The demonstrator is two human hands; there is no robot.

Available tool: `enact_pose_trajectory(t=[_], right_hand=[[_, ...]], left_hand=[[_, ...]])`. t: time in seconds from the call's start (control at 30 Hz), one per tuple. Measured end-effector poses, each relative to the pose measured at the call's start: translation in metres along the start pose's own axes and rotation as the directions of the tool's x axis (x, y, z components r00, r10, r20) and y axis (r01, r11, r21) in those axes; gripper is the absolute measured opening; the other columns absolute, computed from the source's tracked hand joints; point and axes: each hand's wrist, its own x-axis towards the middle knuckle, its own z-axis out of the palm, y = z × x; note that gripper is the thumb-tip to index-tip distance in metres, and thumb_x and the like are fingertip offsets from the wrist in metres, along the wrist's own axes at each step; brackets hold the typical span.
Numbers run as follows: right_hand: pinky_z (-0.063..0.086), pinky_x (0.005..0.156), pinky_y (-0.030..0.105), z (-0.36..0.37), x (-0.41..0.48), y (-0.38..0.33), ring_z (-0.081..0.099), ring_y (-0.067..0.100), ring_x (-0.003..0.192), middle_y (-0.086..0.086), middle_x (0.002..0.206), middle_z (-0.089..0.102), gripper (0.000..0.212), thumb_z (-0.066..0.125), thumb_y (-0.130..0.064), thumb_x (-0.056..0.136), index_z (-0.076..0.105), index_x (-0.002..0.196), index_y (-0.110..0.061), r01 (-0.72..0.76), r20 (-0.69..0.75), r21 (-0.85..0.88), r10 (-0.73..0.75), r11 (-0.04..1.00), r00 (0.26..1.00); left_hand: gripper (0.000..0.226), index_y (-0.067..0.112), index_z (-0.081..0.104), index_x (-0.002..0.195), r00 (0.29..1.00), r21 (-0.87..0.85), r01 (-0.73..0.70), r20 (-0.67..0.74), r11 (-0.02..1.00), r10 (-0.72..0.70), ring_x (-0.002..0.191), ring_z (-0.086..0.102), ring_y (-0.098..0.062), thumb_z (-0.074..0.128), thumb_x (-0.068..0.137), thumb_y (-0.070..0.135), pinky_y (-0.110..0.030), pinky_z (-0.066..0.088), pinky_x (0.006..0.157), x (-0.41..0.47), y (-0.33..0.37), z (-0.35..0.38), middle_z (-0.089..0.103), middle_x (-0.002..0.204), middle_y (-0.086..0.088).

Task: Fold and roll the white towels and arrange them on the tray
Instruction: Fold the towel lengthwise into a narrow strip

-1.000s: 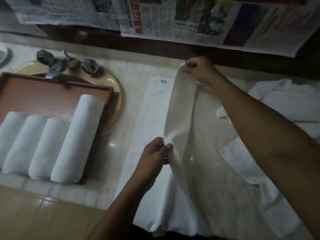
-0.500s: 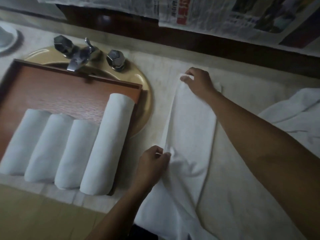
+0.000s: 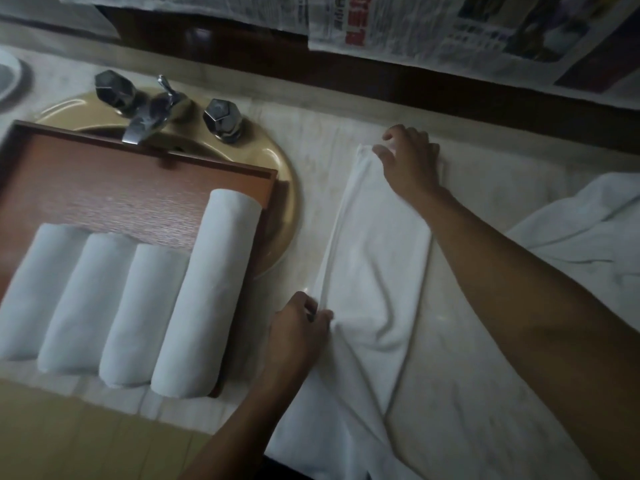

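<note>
A white towel (image 3: pixel 377 258) lies folded lengthwise into a long strip on the marble counter, its near end hanging over the counter's front edge. My left hand (image 3: pixel 299 329) pinches the strip's left edge near the middle. My right hand (image 3: pixel 410 161) rests on the far end with its fingers loosely spread. To the left, a brown wooden tray (image 3: pixel 138 199) sits over the sink and carries several rolled white towels (image 3: pixel 204 292) side by side along its near edge.
A chrome faucet (image 3: pixel 149 112) with two knobs stands behind the tray on the tan sink rim (image 3: pixel 280 202). More loose white towels (image 3: pixel 588 230) are heaped at the right. Newspaper sheets (image 3: pixel 450 26) hang on the wall behind. A white dish (image 3: pixel 8 77) sits far left.
The lifted towel flap has been brought over to the left and laid flat. My right hand came down to the counter and its fingers have loosened; my left hand keeps its pinch.
</note>
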Motion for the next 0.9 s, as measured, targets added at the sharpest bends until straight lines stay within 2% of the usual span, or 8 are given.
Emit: enact_pose_trajectory(t=[0.13,0.27,0.4,0.57,0.63,0.73,0.8,0.9], right_hand=[[0.033,0.101,0.049,-0.023,-0.015,0.037,0.051,0.036,0.118,0.011,0.120,0.063,0.022,0.057,-0.036,0.100,0.059,0.112,-0.018,-0.033,0.048,-0.164,0.041,0.986,0.998],[0.032,0.098,0.045,-0.032,-0.014,0.049,0.053,0.034,0.114,0.008,0.115,0.066,0.018,0.056,-0.034,0.101,0.061,0.107,-0.017,-0.039,-0.019,-0.048,0.038,0.998,0.999],[0.033,0.100,0.048,-0.023,-0.023,0.044,0.050,0.035,0.118,0.011,0.121,0.061,0.020,0.057,-0.032,0.101,0.059,0.114,-0.017,-0.086,0.005,-0.134,0.087,0.987,0.996],[0.035,0.103,0.047,-0.016,-0.033,0.006,0.050,0.032,0.123,0.007,0.130,0.058,0.037,0.063,-0.028,0.093,0.059,0.129,-0.020,0.150,-0.076,-0.100,-0.158,0.984,0.985],[0.034,0.106,0.048,-0.003,-0.041,-0.002,0.052,0.030,0.125,0.004,0.131,0.061,0.035,0.061,-0.030,0.094,0.064,0.127,-0.020,0.263,0.017,-0.055,-0.262,0.963,0.965],[0.039,0.102,0.047,0.002,-0.042,-0.001,0.054,0.031,0.125,0.004,0.135,0.062,0.031,0.057,-0.028,0.099,0.067,0.127,-0.019,0.219,0.039,0.041,-0.221,0.975,0.975],[0.039,0.101,0.047,-0.002,-0.032,-0.003,0.052,0.031,0.124,0.004,0.136,0.060,0.032,0.051,-0.027,0.104,0.063,0.132,-0.019,0.163,0.064,0.067,-0.167,0.984,0.984],[0.039,0.103,0.045,-0.006,-0.012,-0.006,0.048,0.030,0.127,0.006,0.140,0.056,0.036,0.051,-0.030,0.106,0.058,0.139,-0.018,0.117,0.123,0.030,-0.120,0.993,0.985]], left_hand=[[0.019,0.023,0.062,0.090,1.000,0.002,-0.005,-0.021,1.000,0.005,0.070,0.055,-0.004,0.073,0.090,0.038,-0.026,0.040,0.068,0.000,-0.001,0.001,0.059,0.073,0.015],[0.020,0.023,0.062,0.090,0.999,-0.002,0.003,-0.045,1.000,-0.003,0.069,0.055,0.003,0.074,0.090,0.039,-0.027,0.040,0.064,-0.002,0.001,0.003,0.060,0.073,0.014],[0.022,0.023,0.062,0.092,0.999,0.007,0.024,-0.030,1.000,-0.024,0.072,0.058,-0.005,0.072,0.090,0.041,-0.027,0.042,0.067,-0.003,0.003,0.006,0.058,0.075,0.016],[0.021,0.023,0.062,0.088,1.000,0.004,0.029,-0.008,1.000,-0.029,0.072,0.059,-0.003,0.072,0.090,0.041,-0.023,0.041,0.059,-0.001,0.005,0.006,0.063,0.077,0.012],[0.021,0.023,0.062,0.083,0.995,-0.113,0.096,0.037,0.989,-0.093,0.066,0.062,-0.010,0.072,0.089,0.041,-0.026,0.043,0.059,0.000,0.004,0.006,0.067,0.074,0.006],[0.023,0.020,0.060,0.076,0.983,-0.394,0.175,0.123,0.902,-0.137,0.052,0.053,-0.014,0.071,0.091,0.034,-0.030,0.040,0.055,-0.004,0.005,0.005,0.065,0.063,0.000],[0.020,0.023,0.059,0.079,0.997,-0.302,0.077,0.051,0.950,-0.065,0.050,0.056,-0.011,0.068,0.093,0.035,-0.025,0.040,0.049,-0.009,0.005,-0.001,0.068,0.063,0.001],[0.013,0.027,0.057,0.087,0.993,0.093,-0.086,-0.078,0.992,0.093,0.062,0.063,-0.008,0.062,0.096,0.035,-0.024,0.043,0.051,-0.010,0.002,-0.004,0.068,0.072,0.008]])
